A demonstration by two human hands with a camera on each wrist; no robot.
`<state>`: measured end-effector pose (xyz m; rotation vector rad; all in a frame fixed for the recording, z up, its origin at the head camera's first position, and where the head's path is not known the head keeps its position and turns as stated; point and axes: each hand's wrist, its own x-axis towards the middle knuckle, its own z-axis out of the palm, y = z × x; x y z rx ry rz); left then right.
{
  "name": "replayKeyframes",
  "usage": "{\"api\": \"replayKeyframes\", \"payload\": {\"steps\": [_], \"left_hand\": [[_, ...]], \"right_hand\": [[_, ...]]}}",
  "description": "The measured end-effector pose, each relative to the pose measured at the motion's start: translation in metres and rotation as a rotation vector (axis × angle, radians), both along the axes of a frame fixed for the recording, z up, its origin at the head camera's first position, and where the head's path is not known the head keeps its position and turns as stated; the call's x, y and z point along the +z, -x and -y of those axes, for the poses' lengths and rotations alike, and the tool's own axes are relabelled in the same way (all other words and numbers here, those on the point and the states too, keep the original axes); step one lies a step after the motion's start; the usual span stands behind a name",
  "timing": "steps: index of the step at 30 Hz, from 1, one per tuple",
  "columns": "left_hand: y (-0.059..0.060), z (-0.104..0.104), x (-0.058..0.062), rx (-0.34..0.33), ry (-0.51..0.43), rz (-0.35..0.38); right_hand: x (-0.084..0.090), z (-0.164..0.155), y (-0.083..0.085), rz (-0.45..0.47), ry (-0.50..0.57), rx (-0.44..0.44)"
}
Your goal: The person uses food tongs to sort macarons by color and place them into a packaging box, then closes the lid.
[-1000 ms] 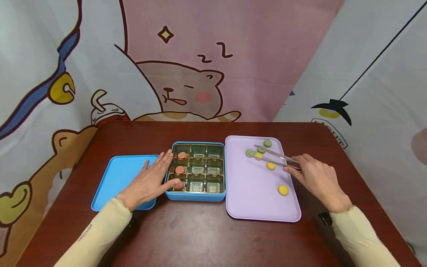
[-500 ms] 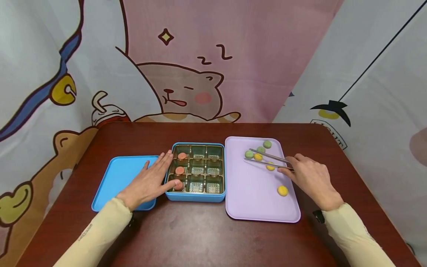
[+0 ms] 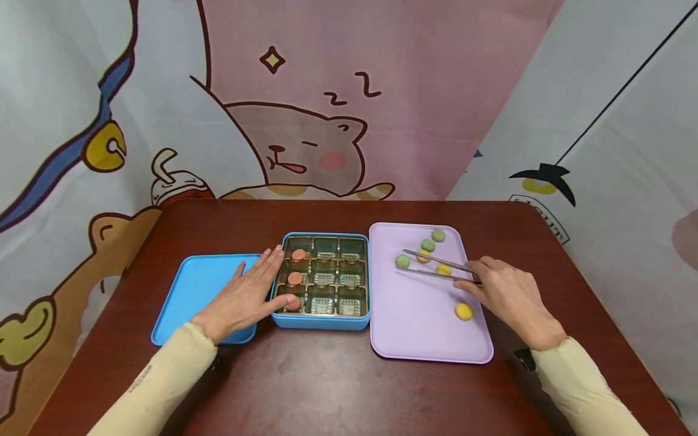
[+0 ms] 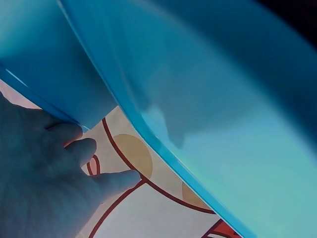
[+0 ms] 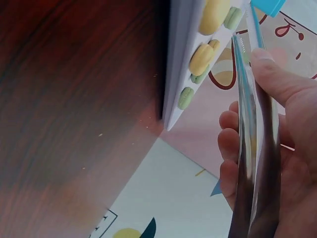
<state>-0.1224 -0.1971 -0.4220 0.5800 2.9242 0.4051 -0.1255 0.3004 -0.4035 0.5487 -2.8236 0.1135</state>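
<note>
My right hand (image 3: 512, 297) holds metal tongs (image 3: 447, 262) low over the lilac tray (image 3: 414, 330). A green macaron (image 3: 402, 261) lies between the tong tips. Other green macarons (image 3: 438, 235) and yellow macarons (image 3: 463, 312) are spread on the tray. With fingers straight, my left hand (image 3: 245, 303) rests along the left wall of the blue box (image 3: 322, 323), its thumb reaching over the front left compartment. Salmon-pink macarons (image 3: 295, 278) sit in the box's left column, one per compartment. The right wrist view shows thumb and fingers gripping the tongs (image 5: 267, 163).
A flat blue lid (image 3: 199, 290) lies left of the box, partly under my left forearm. The tray stands right against the box's right side. Everything is on a dark red-brown table (image 3: 322, 387), with a printed cartoon cloth (image 3: 414, 121) hanging behind it.
The tongs have shifted left and slightly nearer to me. The green macaron between their tips has moved the same way, apart from the other macarons. My left hand keeps its place.
</note>
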Motion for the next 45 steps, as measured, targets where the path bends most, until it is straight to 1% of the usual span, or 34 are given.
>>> {"api": "replayKeyframes", "payload": {"steps": [6,14,19,23,30,33,37,42,45], "left_hand": [[0.0018,0.0008,0.0026,0.002,0.001,0.01],[0.0016,0.0013,0.0017,-0.008,0.0,0.013],[0.0014,0.0017,0.0025,-0.006,0.003,0.02],[0.0011,0.0012,0.0027,-0.009,0.009,0.012],[0.0005,0.0011,0.0031,-0.024,0.008,0.006],[0.0008,0.0018,0.0031,-0.035,0.01,0.004],[0.0017,0.0022,0.0027,-0.046,-0.005,0.003],[0.0028,0.0036,0.0027,-0.049,-0.029,0.009],[0.0029,0.0048,0.0036,-0.051,-0.032,0.0]], "right_hand": [[-0.0039,-0.0012,0.001,0.014,0.003,-0.007],[-0.0059,-0.0036,0.0034,0.053,0.032,-0.02],[-0.005,-0.0031,0.0037,0.099,0.053,-0.029],[-0.0036,-0.003,0.0027,0.126,0.069,-0.04],[-0.0032,-0.0034,0.0032,0.142,0.073,-0.029],[-0.0038,-0.0047,0.0033,0.135,0.072,-0.022],[-0.0052,-0.0077,0.0021,0.116,0.065,-0.019],[-0.0058,-0.0074,0.002,0.125,0.069,-0.013],[-0.0058,-0.006,0.0035,0.126,0.072,-0.006]]}}
